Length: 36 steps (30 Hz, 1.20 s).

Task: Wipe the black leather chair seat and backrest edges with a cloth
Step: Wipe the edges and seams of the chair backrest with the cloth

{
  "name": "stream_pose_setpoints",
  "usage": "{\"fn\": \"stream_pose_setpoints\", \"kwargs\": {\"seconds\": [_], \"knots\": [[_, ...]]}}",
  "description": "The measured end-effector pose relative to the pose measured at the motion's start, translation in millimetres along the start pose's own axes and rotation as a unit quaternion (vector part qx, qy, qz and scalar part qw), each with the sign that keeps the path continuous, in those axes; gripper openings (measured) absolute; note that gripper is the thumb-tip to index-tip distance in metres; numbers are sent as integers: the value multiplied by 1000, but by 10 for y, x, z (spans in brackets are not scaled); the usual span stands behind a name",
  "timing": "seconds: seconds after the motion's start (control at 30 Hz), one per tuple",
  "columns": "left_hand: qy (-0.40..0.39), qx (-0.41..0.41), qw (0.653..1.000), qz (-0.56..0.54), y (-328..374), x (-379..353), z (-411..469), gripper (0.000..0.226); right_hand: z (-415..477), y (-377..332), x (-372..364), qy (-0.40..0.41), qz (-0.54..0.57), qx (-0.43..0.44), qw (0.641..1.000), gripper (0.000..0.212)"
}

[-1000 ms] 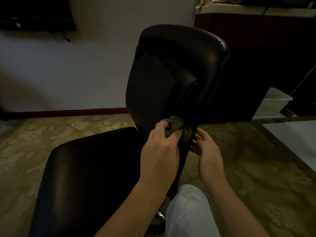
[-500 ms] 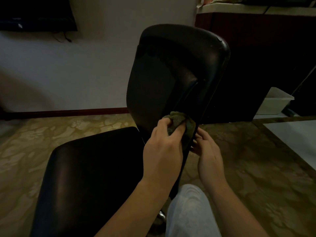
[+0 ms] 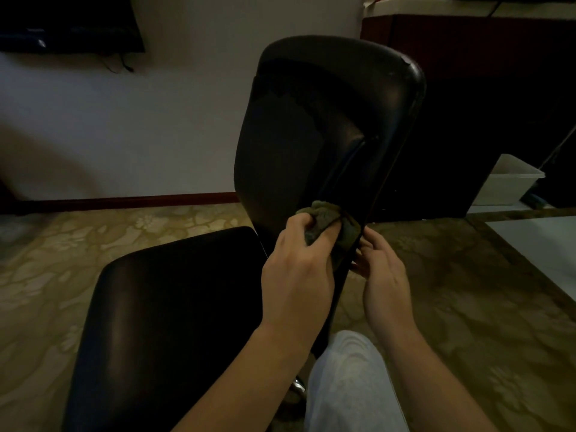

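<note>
A black leather chair stands in front of me, its seat (image 3: 168,313) at lower left and its backrest (image 3: 311,129) rising in the middle. My left hand (image 3: 299,272) grips a bunched olive-green cloth (image 3: 327,219) and presses it against the lower right edge of the backrest. On the other side of that edge, my right hand (image 3: 383,272) holds the backrest with its fingertips curled around the rim.
Patterned beige carpet (image 3: 467,307) covers the floor. A dark wooden cabinet (image 3: 483,104) stands behind the chair at right, with a white plastic bin (image 3: 511,182) beside it. A white wall and a mounted dark screen (image 3: 68,23) are at left. My knee (image 3: 349,385) is below.
My left hand has slid the cloth upward along the backrest's right edge. My right hand has stayed on that edge.
</note>
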<state>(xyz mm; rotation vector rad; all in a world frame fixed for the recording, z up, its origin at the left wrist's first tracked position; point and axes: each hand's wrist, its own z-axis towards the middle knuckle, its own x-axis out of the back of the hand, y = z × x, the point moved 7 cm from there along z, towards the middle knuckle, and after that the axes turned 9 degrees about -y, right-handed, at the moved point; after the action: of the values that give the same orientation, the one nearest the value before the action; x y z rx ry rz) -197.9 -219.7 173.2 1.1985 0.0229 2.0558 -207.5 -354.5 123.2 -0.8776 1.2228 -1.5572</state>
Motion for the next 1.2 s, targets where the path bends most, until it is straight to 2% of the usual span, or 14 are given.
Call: {"fn": "stream_pose_setpoints", "kwargs": {"seconds": [0.27, 0.4, 0.53, 0.67, 0.9, 1.03, 1.2], "knots": [[-41, 14, 998, 35, -193, -261, -227, 25, -4, -11, 5, 2, -16, 3, 1000, 43], [0, 23, 1000, 21, -324, -159, -269, 30, -13, 6, 6, 5, -15, 3, 1000, 42], [26, 8, 1000, 7, -175, -18, -135, 37, -3, 26, 7, 7, -18, -2, 1000, 43], [4, -11, 1000, 18, -63, -119, -45, 33, -13, -3, 16, 7, -17, -4, 1000, 37], [-64, 12, 997, 43, -281, -355, -281, 21, -14, -4, 18, 5, -25, -8, 1000, 38], [-25, 20, 999, 11, -403, -268, -387, 27, -23, 10, 19, 10, -24, -8, 1000, 36], [6, 7, 1000, -15, -177, -107, -203, 36, -26, 25, 7, 3, -17, -6, 1000, 37]]}}
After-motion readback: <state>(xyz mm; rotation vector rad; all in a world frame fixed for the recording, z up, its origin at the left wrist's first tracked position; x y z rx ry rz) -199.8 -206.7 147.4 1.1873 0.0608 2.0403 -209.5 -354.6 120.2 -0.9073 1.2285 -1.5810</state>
